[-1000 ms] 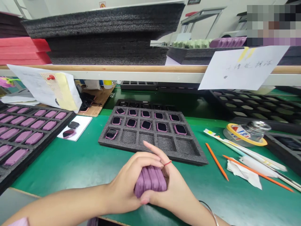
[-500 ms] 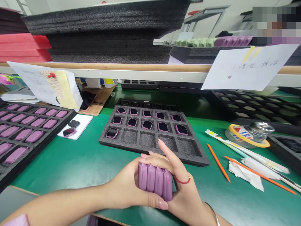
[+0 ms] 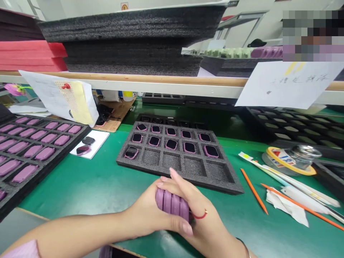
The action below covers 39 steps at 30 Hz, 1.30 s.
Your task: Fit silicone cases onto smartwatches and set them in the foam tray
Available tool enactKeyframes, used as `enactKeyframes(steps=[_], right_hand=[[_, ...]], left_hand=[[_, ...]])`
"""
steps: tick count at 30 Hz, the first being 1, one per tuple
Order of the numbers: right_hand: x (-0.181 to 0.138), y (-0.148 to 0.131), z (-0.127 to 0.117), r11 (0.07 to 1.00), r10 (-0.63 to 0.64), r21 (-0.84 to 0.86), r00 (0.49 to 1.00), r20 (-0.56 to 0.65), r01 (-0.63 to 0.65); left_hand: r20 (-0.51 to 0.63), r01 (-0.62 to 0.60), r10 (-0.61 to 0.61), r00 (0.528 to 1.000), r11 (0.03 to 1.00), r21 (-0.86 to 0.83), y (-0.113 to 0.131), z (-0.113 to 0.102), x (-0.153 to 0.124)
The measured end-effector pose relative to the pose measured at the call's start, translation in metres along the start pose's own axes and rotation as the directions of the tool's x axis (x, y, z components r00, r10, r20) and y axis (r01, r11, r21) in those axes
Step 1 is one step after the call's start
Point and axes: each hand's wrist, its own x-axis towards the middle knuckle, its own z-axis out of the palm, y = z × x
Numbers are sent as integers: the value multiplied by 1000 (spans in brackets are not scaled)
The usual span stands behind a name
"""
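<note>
Fingers [image 3: 186, 190] curled round purple cases [image 3: 173, 205] (in a row), left hand [image 3: 146, 211] and right hand [image 3: 208, 231] cupped together

Cases [image 3: 172, 206] between hands [image 3: 147, 212] [image 3: 200, 202], before tray [image 3: 180, 152]

- Wears a pale lilac sleeve [image 3: 27, 249], only its edge in view, on the left arm [image 3: 80, 229].
- Carries a thin red ring [image 3: 199, 217] with a small gold-coloured bead at the base of a right finger [image 3: 184, 186].
- Bears a slim bracelet [image 3: 243, 246], part dark, part silvery, around the right wrist [image 3: 228, 247].
</note>
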Motion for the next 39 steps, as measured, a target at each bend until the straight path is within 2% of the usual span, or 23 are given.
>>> enactKeyframes(steps=[3,6,10,14,16,18,20,22,25,27,29,32,35,39], right_hand=[[0,-2,-5,998,70,-7,996,62,-70],[4,-5,-20,986,147,82,989,14,-148],[12,-9,-38,976,164,151,986,-16,-160],[16,-12,-41,967,185,179,983,-17,-179],[16,-12,-39,971,166,184,984,-69,-151],[15,-13,-38,974,146,195,976,-164,-113],[15,-12,-38,965,174,242,938,-299,-102],[14,-10,-41,926,276,358,860,-430,-118],[14,-7,-45,835,453,529,732,-509,-149],[15,-6,-48,823,473,551,704,-530,-138],[17,-7,-48,848,422,520,725,-545,-103],[16,-10,-47,900,326,424,793,-514,-95],[11,-12,-46,972,171,228,854,-491,-63],[5,-10,-51,997,-81,-51,889,-450,64]], left_hand=[[-4,111,-114,993,973,-201,-5,0,1],[50,199,-194,980,923,-330,-6,-4,1],[107,196,-166,980,889,-414,-5,-11,0],[110,271,-248,962,854,-445,-8,-18,-1],[89,262,-250,964,846,-464,-10,-19,-1],[125,251,-218,968,852,-459,-10,-19,0],[203,249,-174,963,862,-441,-8,-18,0],[270,240,-126,955,863,-444,-6,-17,0],[331,230,-71,941,851,-472,-5,-18,-1],[352,239,-62,934,842,-484,-5,-19,-1],[357,239,-54,933,834,-497,-6,-20,-2],[351,228,-41,935,829,-511,-5,-21,-2],[346,226,-40,937,826,-517,-3,-21,-1],[326,241,-68,943,813,-530,-1,-21,-1]])
